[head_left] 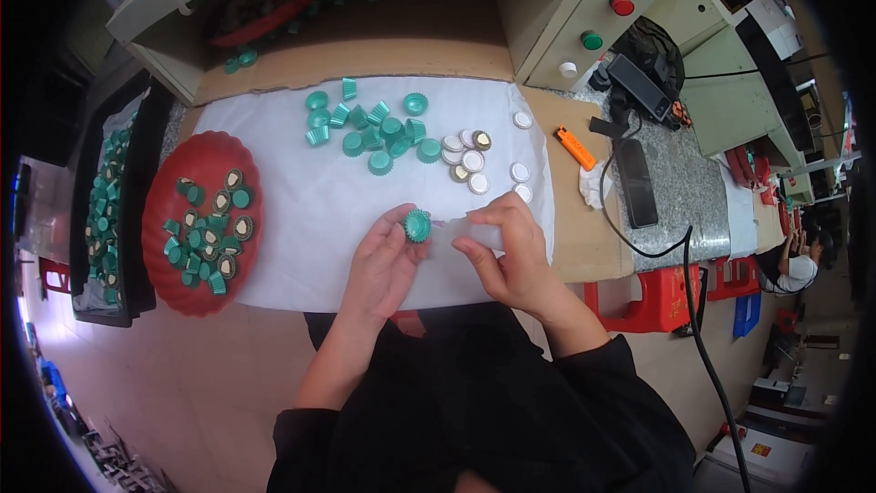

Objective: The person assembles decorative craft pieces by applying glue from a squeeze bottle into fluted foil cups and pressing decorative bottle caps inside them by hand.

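Observation:
In front of my body my left hand [385, 260] is closed on a small green fluted cup [417, 225], its open side facing up. Just right of it, my right hand [513, 260] grips a pale, translucent object [476, 232] whose narrow end points at the cup; its kind is hard to make out, and the fingers cover part of it. Several loose green cups [373, 138] lie in a cluster beyond the hands on white paper [274, 219]. To their right are several round white discs [472, 162], a few with brownish faces showing.
On the left stands a red scalloped tray [157, 260] of green and brown pieces, beside a black crate [130, 309] with more. An orange cutter [576, 148], a phone [636, 183] and a black cable [691, 310] lie at right. A shelf panel with buttons [584, 23] rises behind.

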`<state>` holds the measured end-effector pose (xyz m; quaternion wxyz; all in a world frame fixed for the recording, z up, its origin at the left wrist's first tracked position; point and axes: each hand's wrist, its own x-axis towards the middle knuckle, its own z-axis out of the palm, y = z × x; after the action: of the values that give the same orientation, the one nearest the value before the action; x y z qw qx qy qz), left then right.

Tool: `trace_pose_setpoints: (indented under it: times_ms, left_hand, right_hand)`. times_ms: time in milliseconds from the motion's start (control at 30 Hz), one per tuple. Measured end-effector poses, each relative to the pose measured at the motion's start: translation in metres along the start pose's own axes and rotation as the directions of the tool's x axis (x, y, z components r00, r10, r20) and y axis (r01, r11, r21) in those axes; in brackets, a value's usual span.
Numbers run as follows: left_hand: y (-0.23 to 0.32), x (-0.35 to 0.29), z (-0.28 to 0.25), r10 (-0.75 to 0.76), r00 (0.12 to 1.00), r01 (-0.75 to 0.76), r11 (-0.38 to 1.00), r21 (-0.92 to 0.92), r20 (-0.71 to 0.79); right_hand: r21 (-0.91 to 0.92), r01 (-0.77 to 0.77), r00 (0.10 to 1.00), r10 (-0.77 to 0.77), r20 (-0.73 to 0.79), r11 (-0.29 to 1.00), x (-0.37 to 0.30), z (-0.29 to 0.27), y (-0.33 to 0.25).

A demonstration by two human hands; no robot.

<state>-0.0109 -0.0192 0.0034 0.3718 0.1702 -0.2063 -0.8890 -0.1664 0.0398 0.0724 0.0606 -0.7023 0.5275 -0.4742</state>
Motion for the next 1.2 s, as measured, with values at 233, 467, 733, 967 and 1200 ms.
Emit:
trace_pose_setpoints:
  times_ms: [233, 467, 733, 967, 1200]
  left_hand:
    - [0.0, 0.001, 0.003, -0.016, 1.0, 0.016, 1.0, 0.021, -0.021]
    - [0.002, 0.0, 0.003, -0.035, 0.999, 0.036, 0.999, 0.04, -0.024]
    - [0.003, 0.0, 0.004, -0.065, 0.998, 0.066, 0.998, 0.019, -0.024]
    - [0.002, 0.0, 0.001, -0.062, 0.998, 0.062, 0.998, -0.016, -0.026]
    - [0.003, 0.0, 0.001, -0.059, 0.998, 0.059, 0.998, -0.02, -0.031]
  right_hand:
    - [0.083, -0.188, 0.979, 0.179, 0.102, 0.979, 0.006, -0.011, -0.004]
    - [0.14, -0.233, 0.968, 0.214, 0.134, 0.962, 0.007, -0.011, -0.002]
    - [0.26, -0.222, 0.973, 0.23, -0.002, 0.94, -0.002, 0.007, 0.006]
    - [0.276, -0.224, 0.961, 0.259, -0.098, 0.935, -0.005, 0.019, 0.011]
    - [0.284, -0.234, 0.95, 0.281, -0.137, 0.93, -0.004, 0.019, 0.012]
